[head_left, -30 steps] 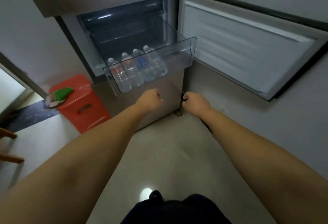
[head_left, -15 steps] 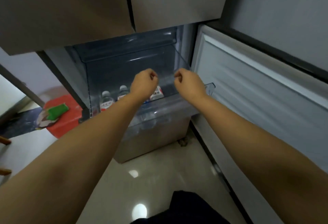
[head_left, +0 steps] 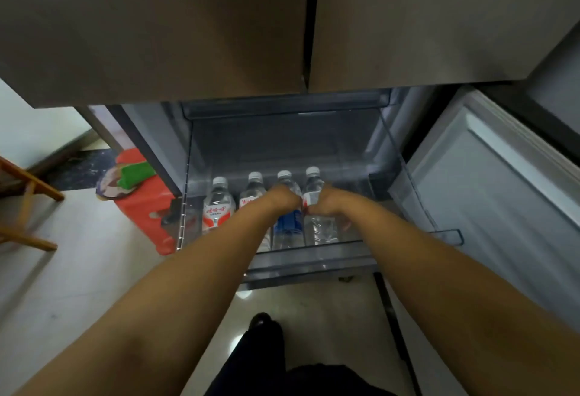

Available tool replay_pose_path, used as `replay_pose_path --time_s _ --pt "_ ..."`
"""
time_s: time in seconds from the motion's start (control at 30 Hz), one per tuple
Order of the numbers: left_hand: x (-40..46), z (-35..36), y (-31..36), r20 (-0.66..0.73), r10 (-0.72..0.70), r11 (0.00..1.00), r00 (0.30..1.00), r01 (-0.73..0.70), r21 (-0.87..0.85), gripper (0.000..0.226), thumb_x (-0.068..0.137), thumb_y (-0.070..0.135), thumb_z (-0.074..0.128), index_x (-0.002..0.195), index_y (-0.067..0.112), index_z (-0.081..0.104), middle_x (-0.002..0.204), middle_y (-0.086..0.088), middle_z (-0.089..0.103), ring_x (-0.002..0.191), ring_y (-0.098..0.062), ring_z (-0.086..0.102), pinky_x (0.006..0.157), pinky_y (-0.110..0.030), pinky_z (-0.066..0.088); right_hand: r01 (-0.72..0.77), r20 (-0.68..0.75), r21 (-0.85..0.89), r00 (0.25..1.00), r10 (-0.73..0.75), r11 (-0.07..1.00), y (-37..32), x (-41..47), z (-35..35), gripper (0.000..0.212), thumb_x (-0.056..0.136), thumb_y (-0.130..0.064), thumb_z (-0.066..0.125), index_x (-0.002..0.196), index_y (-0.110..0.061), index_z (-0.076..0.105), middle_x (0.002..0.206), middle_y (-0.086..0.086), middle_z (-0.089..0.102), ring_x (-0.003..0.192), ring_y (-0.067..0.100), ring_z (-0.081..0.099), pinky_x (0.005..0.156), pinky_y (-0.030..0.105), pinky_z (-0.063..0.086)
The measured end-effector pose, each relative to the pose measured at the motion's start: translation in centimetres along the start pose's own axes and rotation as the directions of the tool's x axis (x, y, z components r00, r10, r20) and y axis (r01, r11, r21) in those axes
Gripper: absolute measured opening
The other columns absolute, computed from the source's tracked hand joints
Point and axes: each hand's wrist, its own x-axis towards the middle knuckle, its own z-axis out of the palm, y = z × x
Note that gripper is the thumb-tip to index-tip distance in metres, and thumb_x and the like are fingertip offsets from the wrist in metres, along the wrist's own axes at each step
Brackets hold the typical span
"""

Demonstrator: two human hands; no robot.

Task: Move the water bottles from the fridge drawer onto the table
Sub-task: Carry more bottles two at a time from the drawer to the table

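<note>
In the fridge drawer [head_left: 314, 265], both hands [head_left: 284, 199] [head_left: 326, 204] grip adjacent water bottles [head_left: 287, 207].

drawer [head_left: 445, 234] — open above, right half free | bottles [head_left: 219, 204] crowd left | closed doors [head_left: 188, 25] overhang

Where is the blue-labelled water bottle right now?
In the head view, the blue-labelled bottle stands in the clear fridge drawer, third from the left of four, with the left hand at its shoulder.

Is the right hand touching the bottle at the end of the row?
Touching. In the head view, the right hand is wrapped round the rightmost bottle, its fingers covering the bottle's label.
</note>
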Motion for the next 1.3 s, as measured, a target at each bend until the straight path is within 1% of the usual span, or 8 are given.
replay_pose_path --time_s 0.17,0.33,0.5,0.63,0.77,0.93,1.03,1.3 --pt "2.8 0.6 -0.4 0.063 0.006 0.983 0.998 0.006 -0.181 0.05 0.098 0.028 0.047 0.142 0.008 0.035 0.147 -0.011 0.039 0.132 -0.027 0.044 0.095 -0.03 0.039 -0.138 0.048 0.085 0.99 0.135 0.987 0.8 2.0 0.1 0.094 0.079 -0.04 0.072 0.15 -0.015 0.015 0.144 0.015 0.037 0.104 0.035 0.061 0.072 0.041 0.059" --pt "4.1 2.2 -0.9 0.23 -0.082 0.961 0.97 0.138 -0.238 0.124 0.081 0.033 0.073 0.145 0.014 -0.031 0.157 -0.018 0.015 0.135 -0.035 0.04 0.104 -0.043 0.045 -0.184 0.033 0.23 0.983 0.182 0.956 2.0 2.8 -0.4 0.095 0.08 -0.029 0.074 0.15 -0.016 0.011 0.139 0.016 0.047 0.109 0.037 0.061 0.074 0.041 0.057" --pt "4.6 4.0 -0.2 0.148 -0.07 0.974 0.987 0.1 -0.205 0.122 0.085 0.027 0.07 0.141 0.031 -0.039 0.153 -0.02 0.028 0.129 -0.032 0.048 0.086 -0.035 0.042 -0.223 -0.088 0.216 0.965 0.247 0.951 2.4 3.7 0.8 0.116 0.084 -0.03 0.07 0.149 -0.018 -0.025 0.145 0.02 0.041 0.122 0.035 0.053 0.088 0.036 0.047" --pt "5.5 4.7 -0.7 0.155 -0.087 0.943 0.984 0.132 -0.307 0.124 0.085 0.02 0.07 0.139 0.024 -0.041 0.147 -0.02 0.041 0.133 -0.031 0.045 0.11 -0.04 0.033 -0.211 -0.025 0.201 0.975 0.221 0.957 2.5 4.0 1.7 0.13 0.081 -0.028 0.075 0.14 -0.02 -0.041 0.152 0.022 0.031 0.131 0.037 0.045 0.109 0.045 0.037" --pt "5.1 4.0 -1.9 0.207 -0.05 0.766 0.977 0.171 -0.62 0.12 0.081 0.014 0.074 0.148 0.023 -0.025 0.15 -0.017 0.034 0.134 -0.036 0.041 0.105 -0.041 0.041 -0.176 0.009 0.494 0.98 0.198 0.851 4.5 3.5 0.4 0.107 0.082 -0.022 0.072 0.153 -0.022 -0.008 0.128 0.019 0.053 0.105 0.031 0.064 0.082 0.037 0.055" --pt "5.1 2.6 -3.0 0.242 -0.068 0.398 0.968 0.249 -0.883 0.061 0.075 0.022 0.075 0.127 0.0 0.052 0.096 -0.016 0.069 0.072 -0.025 0.068 0.06 -0.036 0.058 -0.189 0.169 0.841 0.982 0.086 0.507 6.9 0.4 -2.0 0.026 0.095 -0.023 0.056 0.119 -0.012 0.054 0.088 0.007 0.064 0.075 0.021 0.062 0.064 0.038 0.051" --pt "3.1 -0.2 -2.1 0.242 0.017 0.144 0.97 0.237 -0.961 0.028 0.087 0.026 0.064 0.104 0.005 0.057 0.059 -0.013 0.067 0.048 -0.023 0.066 0.047 -0.033 0.057 -0.155 0.161 0.938 0.987 0.006 0.311 7.5 -1.0 -4.3 0.031 0.091 -0.033 0.06 0.115 -0.013 0.061 0.093 0.011 0.072 0.088 0.026 0.066 0.073 0.045 0.053" --pt "-2.8 -2.0 0.2 0.141 0.351 -0.101 0.926 0.187 -0.977 0.052 0.086 0.037 0.064 0.125 0.006 0.053 0.092 -0.014 0.064 0.079 -0.024 0.065 0.066 -0.039 0.06 0.066 -0.062 0.998 0.935 -0.349 0.0 8.4 -5.7 -5.6 0.056 0.07 -0.037 0.078 0.116 -0.01 0.061 0.093 0.009 0.069 0.083 0.022 0.07 0.076 0.037 0.057"
